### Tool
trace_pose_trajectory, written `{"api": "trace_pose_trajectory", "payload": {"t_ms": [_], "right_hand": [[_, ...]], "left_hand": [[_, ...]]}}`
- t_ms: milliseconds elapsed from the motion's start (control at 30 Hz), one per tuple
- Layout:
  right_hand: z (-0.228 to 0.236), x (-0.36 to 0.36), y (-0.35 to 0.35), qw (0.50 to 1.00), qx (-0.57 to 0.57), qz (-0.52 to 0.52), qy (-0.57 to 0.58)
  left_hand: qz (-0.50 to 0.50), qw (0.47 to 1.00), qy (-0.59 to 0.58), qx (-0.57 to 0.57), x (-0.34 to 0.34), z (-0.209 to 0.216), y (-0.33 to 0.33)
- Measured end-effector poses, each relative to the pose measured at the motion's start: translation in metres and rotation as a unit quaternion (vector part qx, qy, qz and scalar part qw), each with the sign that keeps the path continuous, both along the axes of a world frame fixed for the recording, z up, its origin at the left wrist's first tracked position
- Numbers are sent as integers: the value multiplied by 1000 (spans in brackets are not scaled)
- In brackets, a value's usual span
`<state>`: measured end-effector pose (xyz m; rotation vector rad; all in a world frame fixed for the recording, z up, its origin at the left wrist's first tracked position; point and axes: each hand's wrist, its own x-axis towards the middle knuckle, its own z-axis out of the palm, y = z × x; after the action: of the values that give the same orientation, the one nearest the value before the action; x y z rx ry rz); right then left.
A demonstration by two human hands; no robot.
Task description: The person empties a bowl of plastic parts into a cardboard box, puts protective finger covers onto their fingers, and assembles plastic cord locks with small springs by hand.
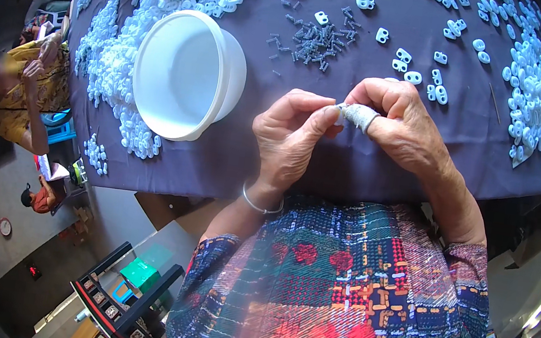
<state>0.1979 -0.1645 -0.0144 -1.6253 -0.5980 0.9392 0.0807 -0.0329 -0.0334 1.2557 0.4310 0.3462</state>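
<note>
So the thing you've got is a tiny plastic piece (340, 117), pale whitish-blue, pinched between the fingertips of your left hand (291, 133) and your right hand (404, 128). You're covering most of it tbh, only a sliver peeks out, so can't tell its full shape or which way it's tilted

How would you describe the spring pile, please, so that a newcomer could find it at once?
On the dark tablecloth, find the big white tub, then look right of it. The spring pile lies there: tiny, dark grey coils, unlike the pale plastic pieces scattered around it.
</note>
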Motion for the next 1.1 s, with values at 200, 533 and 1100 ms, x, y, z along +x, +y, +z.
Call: {"api": "trace_pose_trajectory", "payload": {"t_ms": [200,533,1100], "right_hand": [[-11,0,2,999,41,9,9],[-6,-19,5,886,-19,27,-462],[-16,-19,1,891,-28,81,-447]], "left_hand": [[5,1000,0,5,2,-1,0],[3,995,56,-82,-1,6,3],[-93,980,169,55,-3,21,10]]}}
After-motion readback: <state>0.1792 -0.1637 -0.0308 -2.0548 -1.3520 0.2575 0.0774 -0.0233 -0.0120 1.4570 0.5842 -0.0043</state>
